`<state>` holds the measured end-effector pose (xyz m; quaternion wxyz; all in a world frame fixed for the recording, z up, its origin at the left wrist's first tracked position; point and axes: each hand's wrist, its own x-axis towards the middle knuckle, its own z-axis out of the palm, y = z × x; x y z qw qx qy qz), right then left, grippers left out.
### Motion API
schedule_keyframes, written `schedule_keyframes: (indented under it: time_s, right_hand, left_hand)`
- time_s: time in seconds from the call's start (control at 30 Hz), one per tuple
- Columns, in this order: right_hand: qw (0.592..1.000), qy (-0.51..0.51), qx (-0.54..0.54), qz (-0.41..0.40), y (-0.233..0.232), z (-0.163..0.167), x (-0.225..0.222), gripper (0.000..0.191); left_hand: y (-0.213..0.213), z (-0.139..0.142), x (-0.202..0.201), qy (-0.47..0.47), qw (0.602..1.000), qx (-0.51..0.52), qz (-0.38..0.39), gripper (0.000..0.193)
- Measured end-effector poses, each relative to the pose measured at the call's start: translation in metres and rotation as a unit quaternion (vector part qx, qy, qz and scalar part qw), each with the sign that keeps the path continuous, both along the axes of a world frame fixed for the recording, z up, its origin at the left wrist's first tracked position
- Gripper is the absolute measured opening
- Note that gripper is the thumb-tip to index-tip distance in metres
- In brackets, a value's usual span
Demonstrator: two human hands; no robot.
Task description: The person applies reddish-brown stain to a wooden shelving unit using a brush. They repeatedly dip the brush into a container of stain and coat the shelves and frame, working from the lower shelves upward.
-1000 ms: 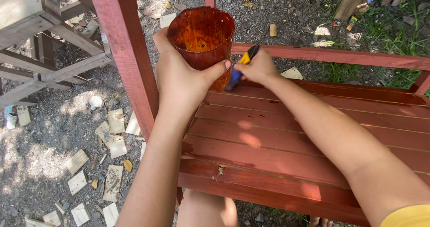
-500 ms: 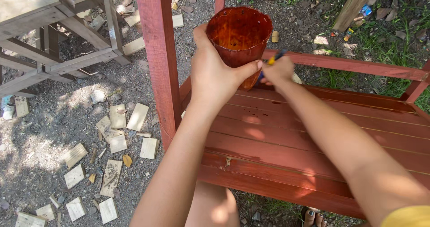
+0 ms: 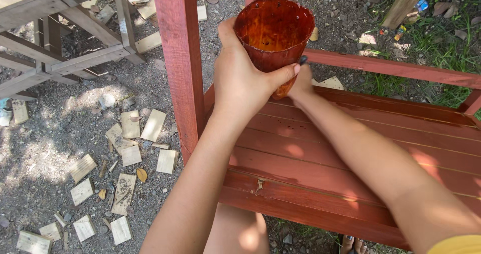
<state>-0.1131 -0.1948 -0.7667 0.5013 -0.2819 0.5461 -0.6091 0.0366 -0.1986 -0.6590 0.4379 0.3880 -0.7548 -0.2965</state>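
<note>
Near: red slatted desk [image 3: 350, 148] spans lower view, boards glossy. Left hand [image 3: 245, 83] grip clamped round stained cup [image 3: 273, 33], fingers wrapped on wall, thumb across front; cup held above desk, mouth tilted toward viewer so inside shows. Right hand [image 3: 303, 81] tucked behind cup; dark tip [image 3: 303, 60] shows above it; grip state cannot tell. Far: red post [image 3: 178, 58], wood offcuts [image 3: 130, 148] on gravel.

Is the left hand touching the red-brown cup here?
Touching. The head view shows the left hand wrapped around the cup, thumb pressed across its lower wall, no gap visible.
</note>
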Motion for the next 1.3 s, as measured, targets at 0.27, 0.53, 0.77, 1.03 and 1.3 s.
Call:
schedule_keyframes:
  time_s: [0.27,0.53,0.77,1.03,1.3]
  right_hand:
    - [0.987,0.123,0.082,-0.059,0.013,0.003,-0.006,0.022]
    - [0.946,0.232,0.223,-0.034,0.038,-0.012,-0.052,0.021]
    - [0.887,0.312,0.299,-0.165,0.203,0.001,-0.250,0.014]
    - [0.925,0.184,0.311,-0.115,0.069,0.007,-0.101,0.026]
    - [0.904,0.279,0.322,-0.018,0.055,0.019,-0.098,0.031]
  left_hand:
    - [0.003,-0.001,0.002,-0.003,1.000,0.003,-0.011,0.107]
    - [0.001,0.002,0.001,0.004,1.000,0.008,-0.025,0.105]
    - [0.010,-0.002,-0.003,0.015,0.998,-0.021,-0.064,0.102]
    - [0.016,0.002,0.004,-0.017,0.999,0.002,-0.051,0.100]
    - [0.023,0.004,-0.005,-0.035,0.998,0.023,-0.041,0.100]
